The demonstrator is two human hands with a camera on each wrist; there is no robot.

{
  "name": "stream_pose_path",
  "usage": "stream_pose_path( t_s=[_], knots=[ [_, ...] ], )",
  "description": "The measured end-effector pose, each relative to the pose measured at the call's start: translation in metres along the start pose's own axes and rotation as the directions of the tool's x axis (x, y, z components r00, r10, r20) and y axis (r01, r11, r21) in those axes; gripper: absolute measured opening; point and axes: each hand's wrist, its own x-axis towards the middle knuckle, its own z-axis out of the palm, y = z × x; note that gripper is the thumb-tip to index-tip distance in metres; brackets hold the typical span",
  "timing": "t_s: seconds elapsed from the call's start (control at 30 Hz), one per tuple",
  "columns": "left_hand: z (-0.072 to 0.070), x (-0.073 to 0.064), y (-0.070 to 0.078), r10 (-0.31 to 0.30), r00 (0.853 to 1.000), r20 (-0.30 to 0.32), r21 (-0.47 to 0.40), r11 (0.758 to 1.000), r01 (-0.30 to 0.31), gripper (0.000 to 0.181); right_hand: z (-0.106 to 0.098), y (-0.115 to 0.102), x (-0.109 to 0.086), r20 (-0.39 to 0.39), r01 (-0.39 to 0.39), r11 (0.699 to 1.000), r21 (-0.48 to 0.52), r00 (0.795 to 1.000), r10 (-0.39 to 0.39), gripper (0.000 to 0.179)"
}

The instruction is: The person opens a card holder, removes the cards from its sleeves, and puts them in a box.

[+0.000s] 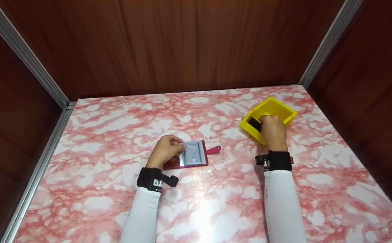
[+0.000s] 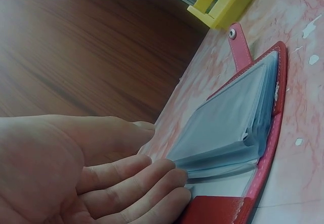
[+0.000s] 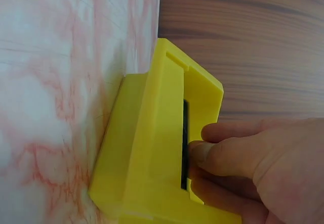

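A red card holder lies unfolded on the table, its clear plastic sleeves stacked on the right side. My left hand is at the left edge of these sleeves. In the left wrist view its fingers are loosely bent, the tips touching or very close to the sleeve edge; nothing shows in the palm. My right hand reaches into a yellow bin. There the thumb and fingers pinch a thin black card-like piece, partly hidden by the bin wall and the fingers.
A pink strap with a snap button sticks out from the holder's right side. The table has a red-and-white marbled top. Brown wood-look panels and metal posts enclose it at the back and sides.
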Motion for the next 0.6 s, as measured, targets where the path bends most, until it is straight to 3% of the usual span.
stream_pose_path(
  t_s=[0.23, 0.33, 0.5, 0.6],
  knots=[
    [-0.001, -0.001, 0.002, -0.001, 1.0, 0.0, -0.003, 1.0, 0.001, 0.025, -0.014, -0.001, -0.001, 0.005, -0.034, 0.997, 0.067, 0.999, 0.034, 0.021],
    [-0.004, -0.001, 0.003, -0.007, 1.0, 0.001, -0.004, 1.0, 0.007, 0.026, -0.021, -0.008, 0.0, 0.014, -0.017, 0.994, 0.104, 1.0, 0.015, 0.017],
    [-0.011, -0.002, 0.002, -0.007, 1.0, -0.012, 0.066, 0.998, 0.008, 0.028, -0.018, -0.036, 0.003, 0.084, 0.078, 0.976, 0.201, 0.992, -0.097, 0.016],
    [-0.016, -0.004, 0.002, -0.001, 1.0, -0.027, 0.129, 0.992, 0.005, 0.028, -0.007, -0.059, 0.002, 0.165, 0.176, 0.954, 0.244, 0.962, -0.22, 0.016]
  ],
)
